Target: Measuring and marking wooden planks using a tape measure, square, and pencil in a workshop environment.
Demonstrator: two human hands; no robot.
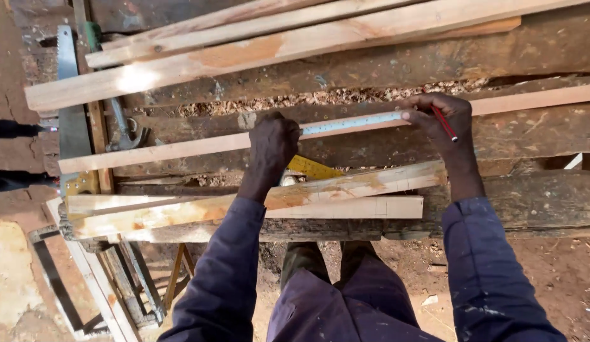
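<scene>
Stretching a tape-measure blade (352, 122) along a pale wooden batten (200, 147), the left hand (273, 144) is closed in a fist over the near end of the blade, pressing it to the wood, while the right hand (442, 119) pins the far end with its fingertips and grips a red pencil (444, 123) between its fingers, tip turned down toward the batten. The batten lies across a rough, dark workbench (536, 136), with the blade resting flat on its upper face. Likely faults from this position: the blade may creep if either hand eases its pressure, shifting the reading; the narrow batten, loose on the bench, may roll or slide under the push of the pencil; a tilted pencil would place the mark off the true graduation. Just below the left hand lies a yellow tape-measure case (313, 168), beside two planed boards (346, 183). Further left, a handsaw (68, 101) and a claw hammer (127, 130) lie on the bench; wood shavings (346, 96) gather between longer planks (244, 54) behind. No container shows in view; the shavings lie loose in the gap
</scene>
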